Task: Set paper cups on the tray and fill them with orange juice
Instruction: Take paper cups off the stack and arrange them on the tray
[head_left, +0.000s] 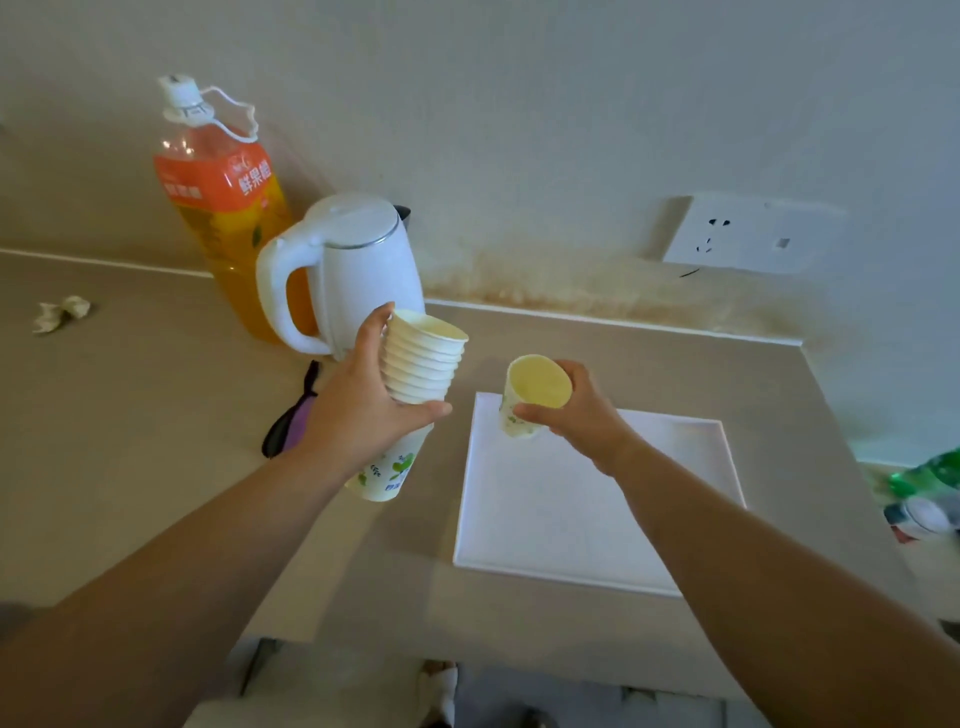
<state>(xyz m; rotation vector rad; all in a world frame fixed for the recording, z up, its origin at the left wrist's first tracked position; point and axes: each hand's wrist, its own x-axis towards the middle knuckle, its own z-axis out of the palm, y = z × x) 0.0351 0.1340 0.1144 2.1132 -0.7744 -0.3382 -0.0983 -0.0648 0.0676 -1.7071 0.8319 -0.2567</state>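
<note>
My left hand (363, 410) grips a stack of several nested paper cups (423, 358), held tilted above the counter left of the tray. In my right hand (582, 415) is a single paper cup (535, 389) with a leaf print, tilted with its mouth toward me, above the far left corner of the white square tray (571, 519). The tray lies flat on the counter with nothing on it. A large orange juice bottle (223, 202) with a white cap stands at the back left, partly behind the kettle.
A white electric kettle (353, 270) stands in front of the bottle. A dark purple item (291, 421) lies by its base. Crumpled paper (60, 313) sits far left. Green packaging (930, 493) lies past the counter's right edge. A wall socket (748, 234) is behind.
</note>
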